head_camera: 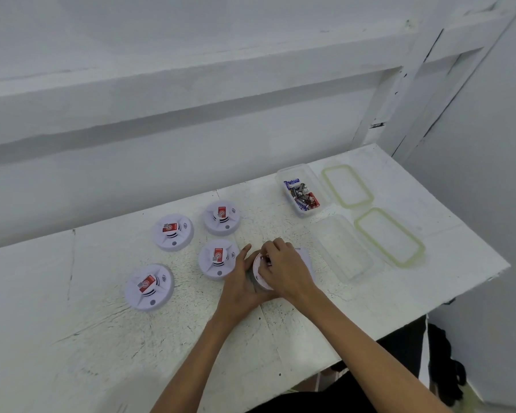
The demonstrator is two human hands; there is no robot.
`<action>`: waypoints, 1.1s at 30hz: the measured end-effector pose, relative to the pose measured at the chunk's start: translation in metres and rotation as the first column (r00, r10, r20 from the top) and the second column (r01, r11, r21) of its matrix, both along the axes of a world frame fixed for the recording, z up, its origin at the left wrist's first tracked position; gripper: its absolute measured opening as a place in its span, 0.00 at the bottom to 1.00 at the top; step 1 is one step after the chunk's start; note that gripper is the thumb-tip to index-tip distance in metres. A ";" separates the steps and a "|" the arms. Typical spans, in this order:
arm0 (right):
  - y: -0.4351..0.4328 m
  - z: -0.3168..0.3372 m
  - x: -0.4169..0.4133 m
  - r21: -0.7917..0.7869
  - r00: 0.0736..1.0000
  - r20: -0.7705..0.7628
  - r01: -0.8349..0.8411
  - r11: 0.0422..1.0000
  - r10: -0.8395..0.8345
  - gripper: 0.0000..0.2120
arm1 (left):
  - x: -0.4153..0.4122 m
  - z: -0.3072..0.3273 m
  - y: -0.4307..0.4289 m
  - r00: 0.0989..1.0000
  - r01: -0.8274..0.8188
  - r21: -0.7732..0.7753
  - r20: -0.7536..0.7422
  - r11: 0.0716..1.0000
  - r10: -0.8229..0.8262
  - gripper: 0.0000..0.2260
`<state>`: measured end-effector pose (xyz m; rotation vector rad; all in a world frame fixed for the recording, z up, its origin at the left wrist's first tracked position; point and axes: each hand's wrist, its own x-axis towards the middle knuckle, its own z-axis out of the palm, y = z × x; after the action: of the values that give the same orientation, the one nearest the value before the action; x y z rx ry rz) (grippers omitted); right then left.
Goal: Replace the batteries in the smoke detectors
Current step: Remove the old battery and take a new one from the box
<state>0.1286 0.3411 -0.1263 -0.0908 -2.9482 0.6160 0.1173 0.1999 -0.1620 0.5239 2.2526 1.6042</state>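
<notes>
Four smoke detectors (219,259) on table (102,338); fifth detector (258,271) gripped by left hand (240,286); right hand (283,269) curled over it, hold unclear.

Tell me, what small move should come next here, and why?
Likely finish seating or freeing the small dark piece, I cannot tell which: the right hand pinches at it on the tilted smoke detector, which the left hand holds.

Left hand (239,283), right hand (282,271) — detector (258,267) (gripped)
</notes>
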 end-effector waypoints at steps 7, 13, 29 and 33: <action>0.014 -0.004 0.002 0.011 0.993 0.045 -0.106 0.994 0.105 0.10 | 0.002 0.003 0.004 0.999 -0.039 0.008 -0.013 0.999 0.039 0.49; 0.016 0.002 0.001 0.043 0.990 0.082 -0.120 0.992 0.116 0.15 | 0.001 0.003 0.008 0.999 -0.050 0.009 -0.004 0.999 0.050 0.50; 0.066 0.031 0.004 -0.325 0.926 -0.304 0.120 0.938 -0.224 0.09 | -0.003 0.000 0.015 0.998 -0.026 -0.022 -0.059 0.999 0.025 0.43; 0.092 0.029 0.007 -0.397 0.902 -0.237 0.249 0.883 -0.361 0.10 | -0.002 -0.001 0.014 0.997 -0.031 -0.022 -0.067 0.999 0.030 0.45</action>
<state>0.1353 0.4334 -0.0972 -0.4508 -2.4200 1.0060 0.1150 0.2137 -0.1630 0.5474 2.3352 1.5961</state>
